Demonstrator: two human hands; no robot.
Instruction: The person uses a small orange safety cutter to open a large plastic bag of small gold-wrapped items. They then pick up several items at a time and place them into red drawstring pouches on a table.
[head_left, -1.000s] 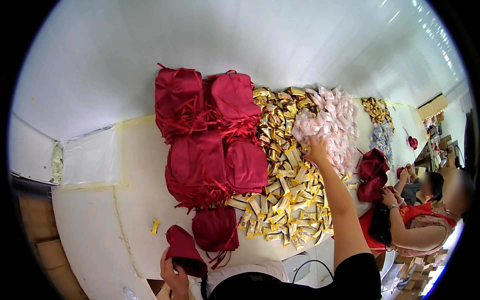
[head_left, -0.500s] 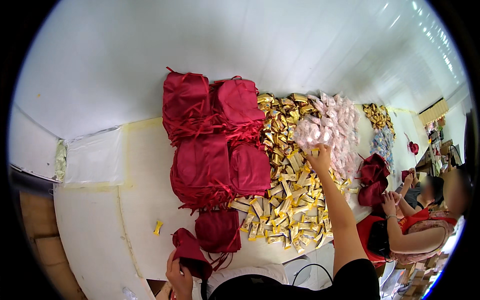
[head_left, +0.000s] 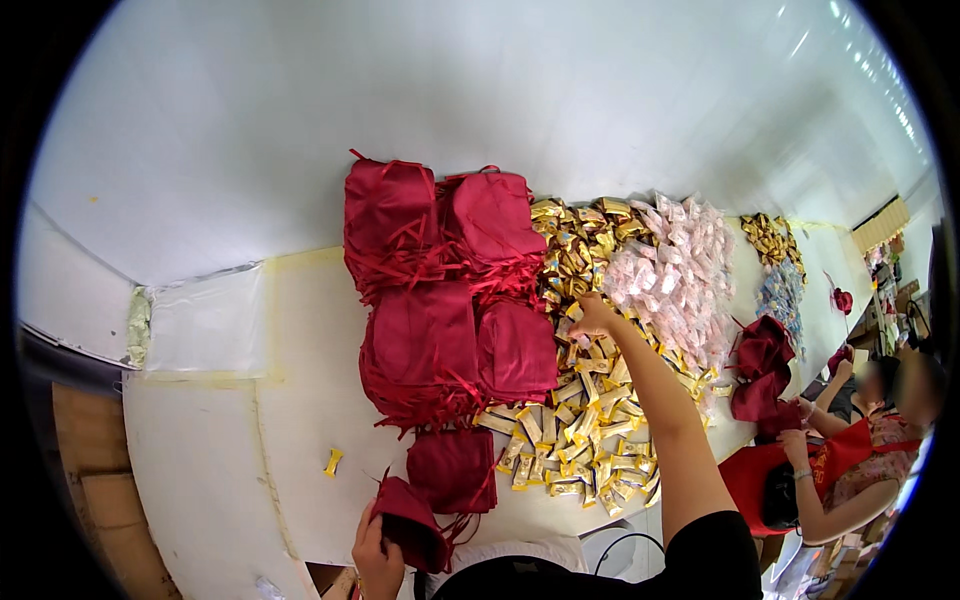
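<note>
My left hand (head_left: 378, 560) is closed on the side of a dark red cloth pouch (head_left: 412, 522), its mouth gaping toward me at the table's near edge. Over the boundary between gold-brown wrapped candies (head_left: 572, 262) and yellow-ended wrapped bars (head_left: 590, 415), my right hand (head_left: 597, 316) points down with its fingers bent together. What those fingers pinch is too small to make out. Just past the held pouch lies another flat red pouch (head_left: 450, 470). Beyond it, more red pouches (head_left: 420, 335) with ribbon ties are stacked in several piles.
Pink-white wrapped sweets (head_left: 680, 265) are heaped right of the gold ones. One yellow-wrapped bar (head_left: 333, 462) lies alone on the white table (head_left: 310, 400). Two co-workers sit at the right; one, in a red apron (head_left: 845, 460), handles red pouches (head_left: 765, 375). A white wall (head_left: 300, 90) stands behind.
My right hand has moved left from the pink-white heap's edge, where it held a yellow-ended bar, to the gold candies. My left hand keeps its hold on the pouch. The view has shifted slightly.
</note>
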